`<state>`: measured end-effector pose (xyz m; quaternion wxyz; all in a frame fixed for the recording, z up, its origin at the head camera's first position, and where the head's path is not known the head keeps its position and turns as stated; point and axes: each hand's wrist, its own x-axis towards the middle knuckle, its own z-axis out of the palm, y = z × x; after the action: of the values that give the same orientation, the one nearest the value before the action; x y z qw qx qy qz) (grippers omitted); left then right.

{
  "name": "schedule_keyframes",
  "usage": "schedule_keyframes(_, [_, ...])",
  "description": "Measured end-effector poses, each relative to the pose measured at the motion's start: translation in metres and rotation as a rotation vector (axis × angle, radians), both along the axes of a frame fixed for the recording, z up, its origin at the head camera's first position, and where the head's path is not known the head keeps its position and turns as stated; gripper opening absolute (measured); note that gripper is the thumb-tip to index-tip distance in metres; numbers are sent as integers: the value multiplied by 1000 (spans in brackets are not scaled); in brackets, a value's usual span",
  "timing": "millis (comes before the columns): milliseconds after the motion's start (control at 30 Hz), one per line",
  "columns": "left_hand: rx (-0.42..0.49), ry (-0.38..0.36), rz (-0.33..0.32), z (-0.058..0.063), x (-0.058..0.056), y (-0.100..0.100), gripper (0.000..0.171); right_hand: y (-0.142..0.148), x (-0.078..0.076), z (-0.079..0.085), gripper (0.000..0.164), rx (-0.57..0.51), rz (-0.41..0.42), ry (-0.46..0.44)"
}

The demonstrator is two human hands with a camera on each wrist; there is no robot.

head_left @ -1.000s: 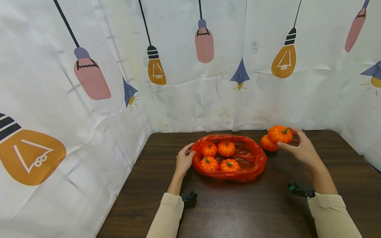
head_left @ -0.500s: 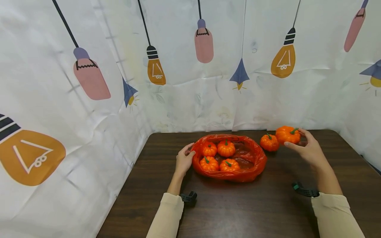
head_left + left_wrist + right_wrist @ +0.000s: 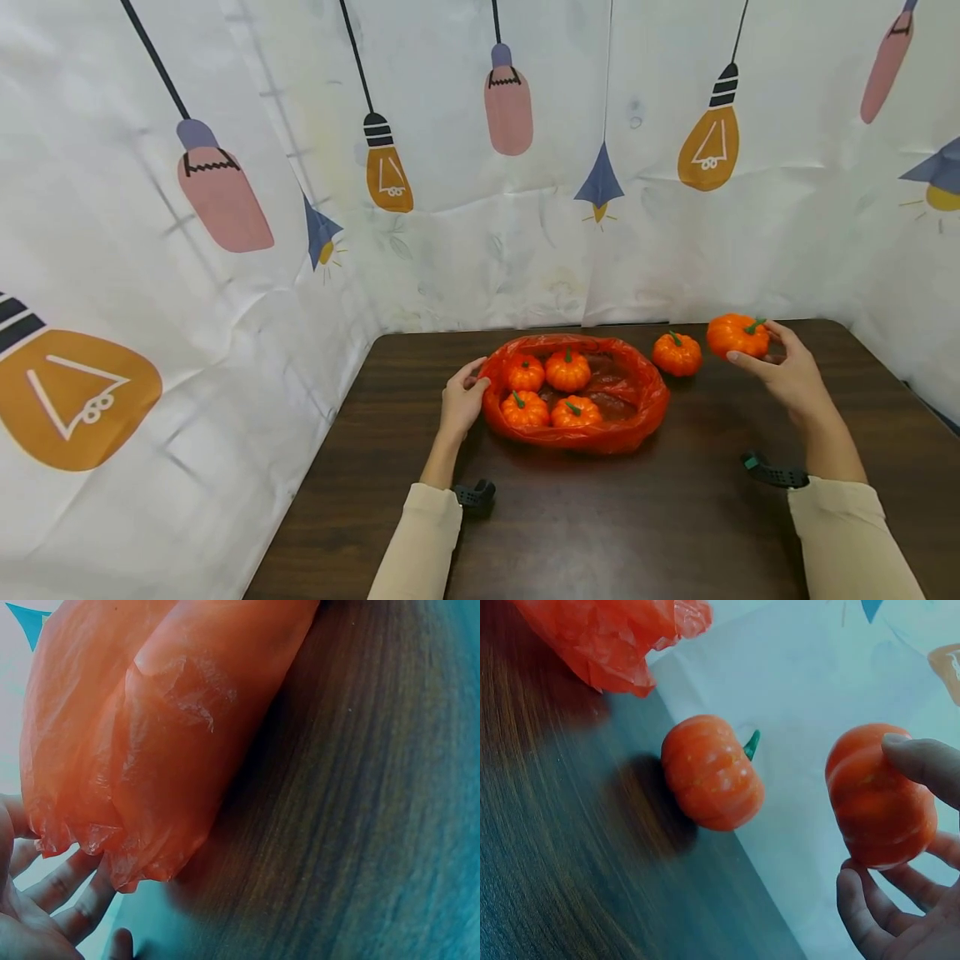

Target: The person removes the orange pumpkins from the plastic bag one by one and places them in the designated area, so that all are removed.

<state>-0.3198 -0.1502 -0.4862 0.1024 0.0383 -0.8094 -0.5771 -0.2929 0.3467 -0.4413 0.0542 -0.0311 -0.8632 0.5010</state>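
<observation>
My left hand (image 3: 461, 404) holds the left rim of a red plastic bag (image 3: 600, 442), which lies wide open on the table. In the left wrist view, its fingers (image 3: 64, 881) reach behind the bag's crumpled edge. Several small orange pumpkins (image 3: 567, 372) with green stems sit inside, toward the bag's left half. At the right, my right hand (image 3: 797, 375) grips another small pumpkin (image 3: 737, 336) between thumb and fingers, raised off the table. A further pumpkin (image 3: 677, 356) stands between the bag and that hand; the right wrist view shows it (image 3: 712, 772) apart from the held one.
The dark wooden table (image 3: 600, 533) ends at a white curtain (image 3: 480, 275) printed with lamps, along its back and left side. A dark band (image 3: 476, 497) is worn on the left wrist, another (image 3: 774, 472) on the right.
My right hand has moved right with its pumpkin, away from the pumpkin standing on the table, now fully visible. The left hand has stayed at the bag's rim.
</observation>
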Motion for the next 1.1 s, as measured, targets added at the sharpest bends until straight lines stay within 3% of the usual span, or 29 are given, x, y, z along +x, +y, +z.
schedule_keyframes(233, [2, 6, -11, 1, -1, -1, 37, 4, -4, -6, 97, -17, -29, 23])
schedule_keyframes(467, [-2, 6, -15, 0, 0, -1, 38, 9, -13, -16, 99, -22, -9, 13])
schedule_keyframes(1100, [12, 8, -17, 4, 4, -1, 38, 22, -36, -28, 102, 125, 38, -85])
